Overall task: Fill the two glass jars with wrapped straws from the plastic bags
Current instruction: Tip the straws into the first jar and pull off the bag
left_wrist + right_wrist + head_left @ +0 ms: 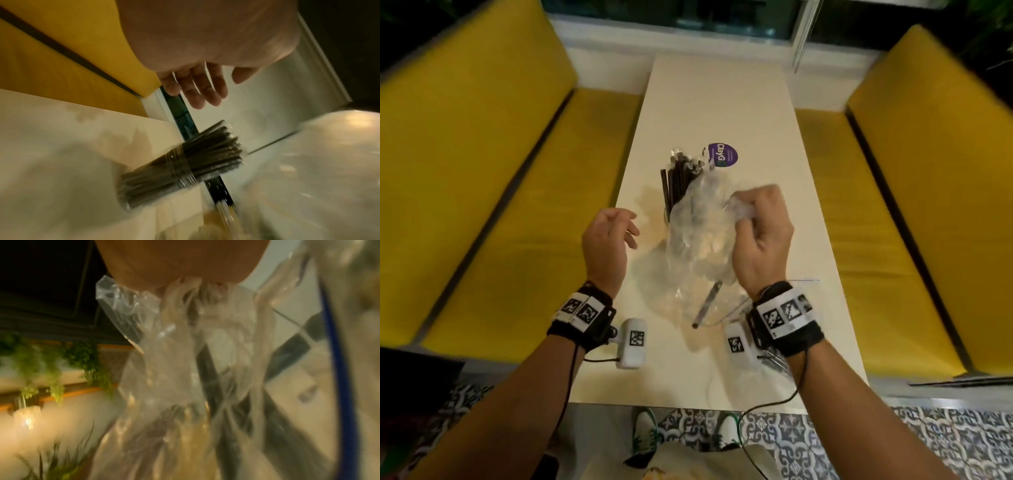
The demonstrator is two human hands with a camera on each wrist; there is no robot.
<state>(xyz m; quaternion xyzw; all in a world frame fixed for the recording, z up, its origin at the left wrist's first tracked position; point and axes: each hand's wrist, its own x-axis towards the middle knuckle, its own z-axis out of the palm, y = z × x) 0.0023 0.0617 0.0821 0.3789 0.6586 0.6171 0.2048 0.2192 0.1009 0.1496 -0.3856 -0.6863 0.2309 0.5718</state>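
Note:
A glass jar (pixel 677 185) packed with dark wrapped straws (pixel 207 146) stands upright in the middle of the cream table (pixel 722 102). My right hand (pixel 743 209) is raised just right of the jar and grips the bunched top of a clear plastic bag (pixel 698 246). The bag (pixel 174 353) hangs down in front of the jar. At least one dark straw (pixel 707 305) lies slanted in the bag's bottom. My left hand (pixel 631 229) hovers left of the jar with fingers (pixel 205 91) loosely spread, holding nothing. I see no second jar clearly.
A round purple sticker (pixel 723 156) lies on the table behind the jar. Yellow padded benches (pixel 482 171) flank the table on both sides. Several dark straws (pixel 962 381) lie on the right bench's front edge. Something dark and clear shows under my right wrist (pixel 774 363).

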